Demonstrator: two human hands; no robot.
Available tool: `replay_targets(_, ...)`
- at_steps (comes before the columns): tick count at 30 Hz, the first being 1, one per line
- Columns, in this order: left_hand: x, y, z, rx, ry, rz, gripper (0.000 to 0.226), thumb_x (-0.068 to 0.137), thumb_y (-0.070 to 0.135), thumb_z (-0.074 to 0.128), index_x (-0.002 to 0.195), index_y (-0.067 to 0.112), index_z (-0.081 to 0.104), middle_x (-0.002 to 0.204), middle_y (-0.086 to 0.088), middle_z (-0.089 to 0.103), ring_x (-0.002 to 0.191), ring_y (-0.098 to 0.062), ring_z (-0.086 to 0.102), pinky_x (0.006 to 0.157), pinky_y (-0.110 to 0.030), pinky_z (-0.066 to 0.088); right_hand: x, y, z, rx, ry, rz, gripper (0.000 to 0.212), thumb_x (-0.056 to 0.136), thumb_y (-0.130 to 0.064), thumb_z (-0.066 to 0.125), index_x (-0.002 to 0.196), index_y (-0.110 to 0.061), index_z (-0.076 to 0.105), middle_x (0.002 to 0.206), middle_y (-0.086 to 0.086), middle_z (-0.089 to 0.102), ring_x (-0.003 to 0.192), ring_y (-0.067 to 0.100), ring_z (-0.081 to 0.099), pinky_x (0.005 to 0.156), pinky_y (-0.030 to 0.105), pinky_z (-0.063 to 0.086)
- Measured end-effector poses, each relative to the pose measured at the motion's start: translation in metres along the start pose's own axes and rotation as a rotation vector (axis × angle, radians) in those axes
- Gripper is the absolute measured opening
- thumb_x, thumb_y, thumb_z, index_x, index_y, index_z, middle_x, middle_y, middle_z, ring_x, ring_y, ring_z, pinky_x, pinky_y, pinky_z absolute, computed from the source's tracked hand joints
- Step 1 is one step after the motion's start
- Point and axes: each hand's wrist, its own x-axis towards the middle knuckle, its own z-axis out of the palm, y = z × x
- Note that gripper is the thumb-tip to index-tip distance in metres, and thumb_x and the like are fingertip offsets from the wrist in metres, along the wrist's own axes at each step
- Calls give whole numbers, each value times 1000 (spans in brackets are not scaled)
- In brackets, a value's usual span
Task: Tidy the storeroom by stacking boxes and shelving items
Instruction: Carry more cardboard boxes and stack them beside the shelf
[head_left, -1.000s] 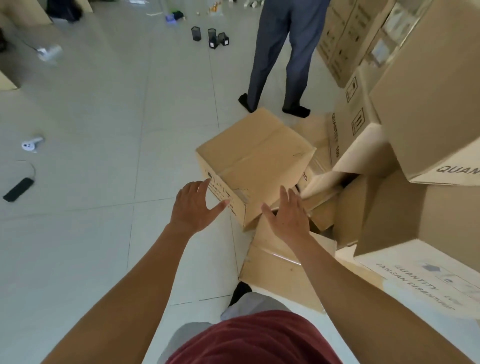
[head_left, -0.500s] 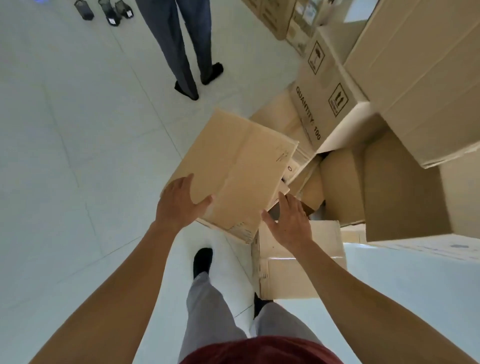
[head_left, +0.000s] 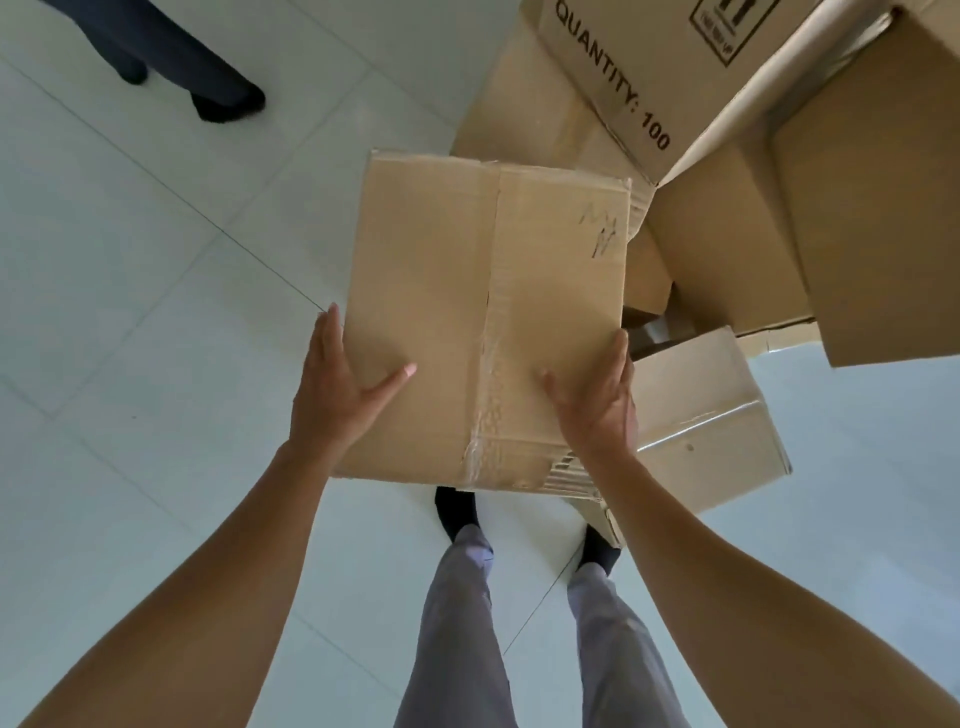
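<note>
Since half a second ago we have raised the box (head_left: 467, 312) clear of the heap and turned it square to us, so its top faces up at the camera, where before it hung tilted. We now hold it in the air above the tiled floor (head_left: 130, 260), over our own feet, with clear tape (head_left: 491, 364) running down its middle seam and a pen scribble near its far right corner. Our left hand (head_left: 332, 395) presses flat against its left side, fingers straight and thumb laid across the top. Our right hand (head_left: 597, 405) does the same on the right side. Each grip is therefore spread, not curled, and the box sits clamped between our two palms. Beyond its far right corner stands a printed box (head_left: 623, 78) marked "QUANTITY: 100", with larger plain cartons to the right of it. A pale box (head_left: 701, 415) lies just beside our right hand, lower down. Another person's legs (head_left: 171, 57) stand at the top left, well apart from us.
</note>
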Motion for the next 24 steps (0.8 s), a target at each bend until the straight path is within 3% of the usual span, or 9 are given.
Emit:
replay_targets(6, 19, -9, 12, -130, -12, -4, 107, 62, 74, 72, 145, 26, 25, 138, 0, 50, 118, -25, 55, 95, -45, 52, 11, -2, 9, 28, 45, 111, 103, 72, -66, 67, 150, -26, 11, 149, 1, 34, 127, 29, 46, 101, 47, 40)
replay_targets(11, 32, -4, 13, -284, -20, -114, 89, 61, 58, 82, 131, 24, 40, 113, 5, 58, 101, -21, 59, 86, -31, 53, 23, 3, 6, 145, -38, 251, 93, 67, -67, 71, 140, -27, 29, 130, 5, 52, 120, 31, 49, 96, 48, 45)
replay_targets(17, 47, -13, 16, -381, -150, -152, 79, 59, 54, 87, 128, 35, 52, 112, 15, 64, 100, -6, 62, 88, -26, 52, 30, 16, 2, 354, -110, 327, 110, 41, -89, 66, 136, -38, 41, 119, -5, 60, 108, 20, 59, 90, 48, 54)
replay_targets(20, 50, -13, 16, -419, -138, -163, 81, 56, 57, 87, 127, 35, 54, 113, 12, 66, 102, -9, 64, 87, -26, 54, 32, 14, 2, 383, -119, 303, 105, 47, -83, 70, 135, -34, 42, 120, -4, 59, 108, 20, 58, 89, 46, 54)
replay_targets(24, 30, 0, 11, -398, -95, -122, 81, 59, 51, 87, 130, 32, 52, 114, 11, 65, 102, -8, 63, 84, -21, 50, 17, 20, -6, 384, -60, 303, 85, 67, -60, 77, 135, -23, 41, 116, -3, 53, 105, 19, 54, 89, 41, 52)
